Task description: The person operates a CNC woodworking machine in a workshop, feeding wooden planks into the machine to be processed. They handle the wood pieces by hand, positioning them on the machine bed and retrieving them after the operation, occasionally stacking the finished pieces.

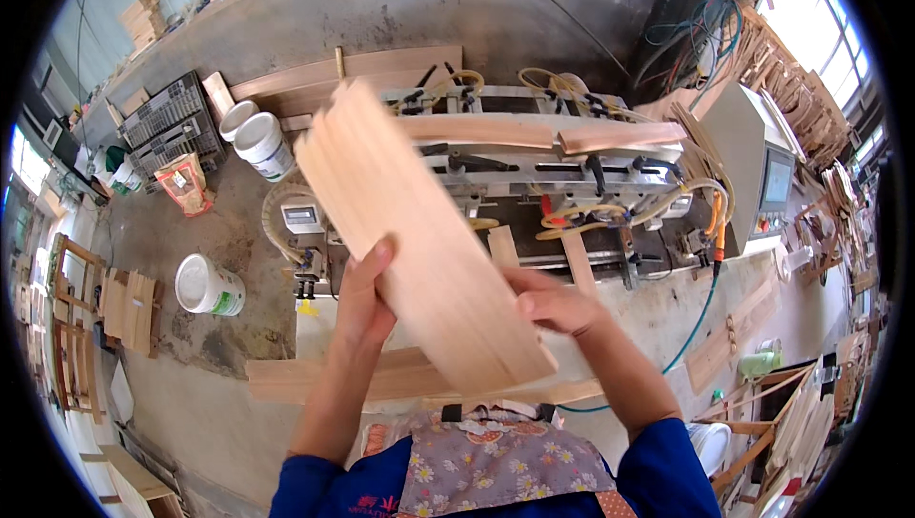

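Note:
A bundle of pale wooden slats [419, 232] is held up slantwise in front of me, its far end uneven and its near end close to my apron. My left hand [367, 294] grips the bundle's left edge, thumb on the upper face. On the right edge, my right hand [553, 304] is closed around it, slightly blurred, with some fingers hidden by the wood. Beyond the bundle stands a metal clamping machine [534, 175] with black levers and yellowish hoses. Two curved wooden pieces [620, 137] lie along its far side.
Wooden boards [286, 380] lie across the near edge by my waist. White buckets [210, 284] stand on the floor at the left, near a paper sack [184, 186]. A control cabinet with a screen [777, 180] stands at the right; a teal hose [701, 318] curves down beside it.

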`<act>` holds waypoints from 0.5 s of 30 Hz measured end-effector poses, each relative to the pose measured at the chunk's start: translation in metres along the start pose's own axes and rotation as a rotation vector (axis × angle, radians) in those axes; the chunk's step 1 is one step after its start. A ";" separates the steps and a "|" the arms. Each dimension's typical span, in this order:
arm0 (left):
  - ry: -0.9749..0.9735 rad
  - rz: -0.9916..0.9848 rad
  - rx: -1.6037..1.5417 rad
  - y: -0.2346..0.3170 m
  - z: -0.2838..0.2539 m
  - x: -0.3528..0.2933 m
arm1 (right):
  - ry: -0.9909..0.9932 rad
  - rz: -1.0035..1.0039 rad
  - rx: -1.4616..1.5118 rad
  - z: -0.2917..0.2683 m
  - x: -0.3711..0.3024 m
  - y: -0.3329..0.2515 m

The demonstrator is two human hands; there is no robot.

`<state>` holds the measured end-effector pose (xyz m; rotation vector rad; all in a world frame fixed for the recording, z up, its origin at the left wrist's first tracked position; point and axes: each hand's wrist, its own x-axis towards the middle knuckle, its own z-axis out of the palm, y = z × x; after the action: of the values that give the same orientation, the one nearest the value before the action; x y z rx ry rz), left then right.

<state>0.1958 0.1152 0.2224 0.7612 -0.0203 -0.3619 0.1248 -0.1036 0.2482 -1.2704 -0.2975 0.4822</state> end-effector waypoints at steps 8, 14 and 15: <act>-0.424 0.465 0.672 0.100 0.125 0.099 | 0.498 -0.549 -0.555 -0.039 0.072 -0.148; -0.441 0.454 1.002 0.125 0.140 0.200 | 0.510 -0.600 -0.535 -0.123 0.138 -0.168; -0.454 0.469 1.021 0.120 0.131 0.218 | 0.511 -0.587 -0.542 -0.134 0.150 -0.162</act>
<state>0.4184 0.0356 0.3750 1.6204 -0.8510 -0.0400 0.3463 -0.1758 0.3592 -1.6901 -0.3590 -0.4562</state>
